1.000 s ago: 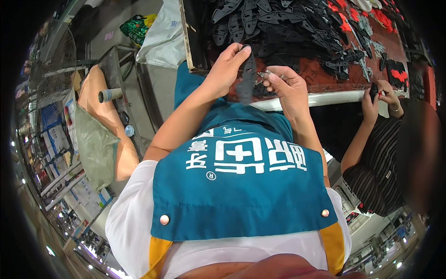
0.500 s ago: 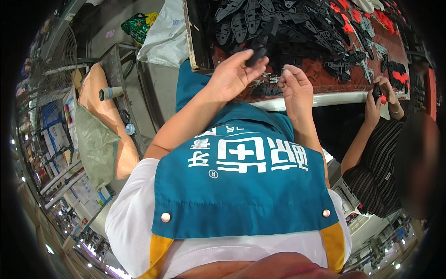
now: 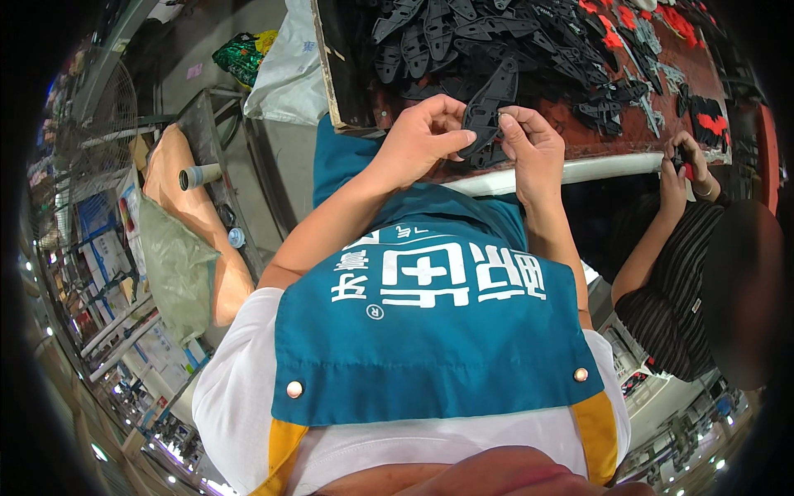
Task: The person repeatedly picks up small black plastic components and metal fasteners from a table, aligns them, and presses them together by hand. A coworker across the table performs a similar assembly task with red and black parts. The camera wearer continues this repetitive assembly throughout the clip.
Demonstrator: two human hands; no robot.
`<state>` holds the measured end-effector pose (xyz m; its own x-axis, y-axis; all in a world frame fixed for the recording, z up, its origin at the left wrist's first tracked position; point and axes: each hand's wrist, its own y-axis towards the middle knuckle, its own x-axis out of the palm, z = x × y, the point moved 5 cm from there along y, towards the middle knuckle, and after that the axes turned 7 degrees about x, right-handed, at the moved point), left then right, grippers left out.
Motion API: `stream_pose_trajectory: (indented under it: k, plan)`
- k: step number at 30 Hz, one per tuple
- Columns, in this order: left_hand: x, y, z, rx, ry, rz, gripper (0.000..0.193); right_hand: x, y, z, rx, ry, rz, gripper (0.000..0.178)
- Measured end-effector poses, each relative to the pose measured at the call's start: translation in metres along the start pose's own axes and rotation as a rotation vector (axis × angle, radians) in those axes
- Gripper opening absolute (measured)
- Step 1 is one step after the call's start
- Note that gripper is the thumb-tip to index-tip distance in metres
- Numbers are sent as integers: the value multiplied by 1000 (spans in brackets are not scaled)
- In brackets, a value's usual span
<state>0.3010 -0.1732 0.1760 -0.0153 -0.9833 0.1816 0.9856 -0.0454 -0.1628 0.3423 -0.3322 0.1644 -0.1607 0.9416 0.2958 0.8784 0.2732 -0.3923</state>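
Observation:
My left hand (image 3: pixel 423 139) grips a long, leaf-shaped black plastic part (image 3: pixel 495 96) by its near end, thumb on top. The part is tilted up above the table edge, its flat face with holes and ribs toward me. At its right edge, the thumb and forefinger of my right hand (image 3: pixel 538 153) are pinched together. Whatever lies between those fingertips is too small to make out. Just beyond my hands, a heap of similar black plastic parts (image 3: pixel 438 33) covers the red-brown tabletop (image 3: pixel 571 136).
A wooden board (image 3: pixel 328 74) edges the table's left side. Red pieces (image 3: pixel 680 31) and grey pieces (image 3: pixel 648 112) lie at the right. There, a co-worker's hands (image 3: pixel 680 169) hold a small black and red piece. A cup (image 3: pixel 201 175) lies on its side at left.
My left hand has brought the black part upright and closer, turning it face-up. My right hand has come against its right edge, fingertips still pinched. The co-worker's hands moved slightly.

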Motion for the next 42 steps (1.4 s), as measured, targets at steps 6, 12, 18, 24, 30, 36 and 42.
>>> stream_pose_trajectory:
  k: [6, 12, 18, 24, 30, 36, 42]
  plan:
    - [4, -1, 16, 21, 314, -123, 29, -10, -2, 1, -31, -150, -70, 16]
    - [7, 6, -15, -20, 160, -86, 53, -54, 26, 12, 136, 107, 50, 17]
    - [-6, 10, -7, -39, 157, -76, 53, -223, 93, -12, 20, 408, 382, 21]
    - [1, 6, -25, -30, 140, -182, 44, -216, 94, -27, 28, 309, 393, 35]
    - [-3, 2, -27, -86, 232, -243, 42, -153, 95, -42, -218, -1381, 442, 37]
    - [-12, -9, -29, -72, 204, -203, 38, -201, 96, -41, -128, -1642, 558, 41]
    - [-4, -12, -43, -180, 147, -310, 38, -178, 89, -40, -368, -1567, 409, 34]
